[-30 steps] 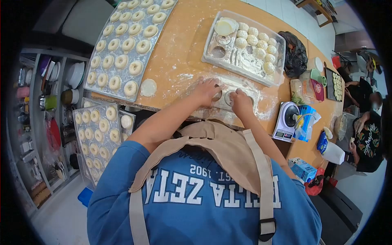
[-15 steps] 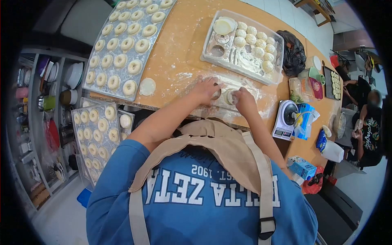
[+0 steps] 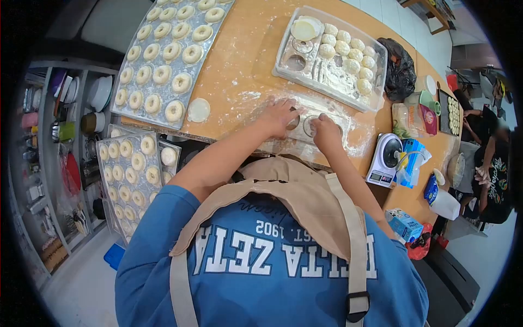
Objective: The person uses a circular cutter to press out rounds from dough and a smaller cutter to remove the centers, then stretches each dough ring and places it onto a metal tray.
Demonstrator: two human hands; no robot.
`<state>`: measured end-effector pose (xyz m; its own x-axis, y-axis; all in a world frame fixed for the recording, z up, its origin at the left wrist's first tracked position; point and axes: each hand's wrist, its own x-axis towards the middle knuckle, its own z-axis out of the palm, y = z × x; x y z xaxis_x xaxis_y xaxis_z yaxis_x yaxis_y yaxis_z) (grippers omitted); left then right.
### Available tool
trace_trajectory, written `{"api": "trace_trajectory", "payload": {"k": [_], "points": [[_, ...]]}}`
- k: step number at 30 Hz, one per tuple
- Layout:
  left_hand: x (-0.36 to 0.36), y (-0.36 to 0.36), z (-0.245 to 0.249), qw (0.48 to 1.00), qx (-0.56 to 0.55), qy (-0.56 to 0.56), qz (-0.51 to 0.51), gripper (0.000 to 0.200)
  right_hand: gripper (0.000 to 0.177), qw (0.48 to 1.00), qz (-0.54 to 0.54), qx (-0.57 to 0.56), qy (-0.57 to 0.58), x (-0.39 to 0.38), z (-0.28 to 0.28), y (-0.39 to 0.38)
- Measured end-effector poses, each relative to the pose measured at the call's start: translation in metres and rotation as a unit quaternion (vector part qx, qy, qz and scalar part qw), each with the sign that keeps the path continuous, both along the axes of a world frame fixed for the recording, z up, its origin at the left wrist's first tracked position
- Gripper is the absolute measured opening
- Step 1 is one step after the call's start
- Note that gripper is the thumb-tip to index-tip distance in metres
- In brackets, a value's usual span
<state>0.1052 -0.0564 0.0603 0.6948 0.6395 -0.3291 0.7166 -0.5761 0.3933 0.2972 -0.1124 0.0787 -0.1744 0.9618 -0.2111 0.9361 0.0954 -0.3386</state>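
My left hand (image 3: 279, 116) lies with fingers spread on the left part of a floured clear plate with round openings (image 3: 318, 117), flat on the table. At a round opening near the plate's middle, my right hand (image 3: 327, 134) is closed, thumb and fingers together; what it grips is hidden. Left of my left hand lies a flat round piece of dough (image 3: 199, 110). Beyond my hands stands a clear plastic tub (image 3: 305, 87) with several dough balls (image 3: 343, 48), loose flour and a stack of flat pale rounds (image 3: 305, 28).
A tray (image 3: 185, 121) of ring-shaped dough lies at the table's left, more trays (image 3: 143, 188) below it. To the right are a black bag (image 3: 399, 65), a kitchen scale (image 3: 384, 158), a blue carton (image 3: 404, 224) and a dark tray (image 3: 442, 111). Another person (image 3: 493, 163) is at far right.
The pale dough seen in the opening beside my right hand no longer shows there; the opening looks darker. My hands stay on the plate, and the view has shifted slightly.
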Motion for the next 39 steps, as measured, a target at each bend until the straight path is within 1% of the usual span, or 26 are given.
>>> {"api": "trace_trajectory", "payload": {"k": [1, 4, 7, 10, 13, 16, 19, 23, 24, 27, 33, 36, 39], "points": [[0.001, 0.001, -0.001, 1.0, -0.003, -0.002, 0.005, 0.102, 0.027, 1.0, 0.0, 0.004, -0.001, 0.0, -0.001, 0.001], [0.001, -0.001, -0.005, 1.0, 0.001, -0.015, 0.012, 0.103, 0.02, 1.0, 0.0, -0.007, -0.014, -0.001, 0.001, 0.002], [0.001, 0.0, -0.004, 1.0, -0.005, -0.014, 0.014, 0.103, 0.018, 1.0, -0.009, 0.001, -0.004, -0.001, -0.002, 0.0], [0.001, 0.001, 0.0, 1.0, -0.011, 0.001, 0.005, 0.102, 0.025, 1.0, 0.01, 0.023, -0.012, 0.004, -0.008, 0.003], [0.002, 0.002, 0.0, 1.0, -0.006, 0.014, 0.005, 0.102, 0.026, 0.995, -0.054, -0.013, 0.084, 0.013, 0.007, 0.006], [0.002, 0.001, -0.001, 1.0, -0.003, 0.01, 0.002, 0.103, 0.024, 0.994, -0.062, 0.065, 0.06, 0.032, 0.028, 0.014], [0.004, 0.0, -0.001, 1.0, -0.01, 0.014, 0.013, 0.104, 0.023, 0.996, -0.062, 0.018, 0.063, 0.038, 0.025, 0.013], [0.003, 0.002, 0.001, 1.0, -0.022, 0.016, 0.006, 0.105, 0.027, 0.998, -0.028, -0.012, 0.049, 0.021, 0.006, 0.006], [0.003, 0.002, 0.001, 1.0, -0.021, 0.016, 0.009, 0.105, 0.024, 0.998, -0.026, 0.012, 0.052, 0.016, 0.004, 0.003], [0.003, 0.001, 0.002, 1.0, -0.021, 0.016, 0.01, 0.105, 0.025, 1.0, 0.003, 0.008, 0.021, 0.012, -0.004, 0.003], [0.004, 0.002, 0.005, 0.999, -0.025, 0.027, 0.011, 0.106, 0.025, 0.999, 0.018, -0.014, -0.032, 0.003, -0.001, 0.005], [0.002, 0.0, -0.002, 1.0, -0.018, 0.014, 0.015, 0.106, 0.025, 1.0, 0.003, -0.003, -0.017, -0.001, 0.0, 0.004], [0.003, 0.0, 0.001, 1.0, -0.016, 0.016, 0.012, 0.105, 0.018, 1.0, 0.003, -0.012, -0.012, 0.0, 0.0, 0.002]]}}
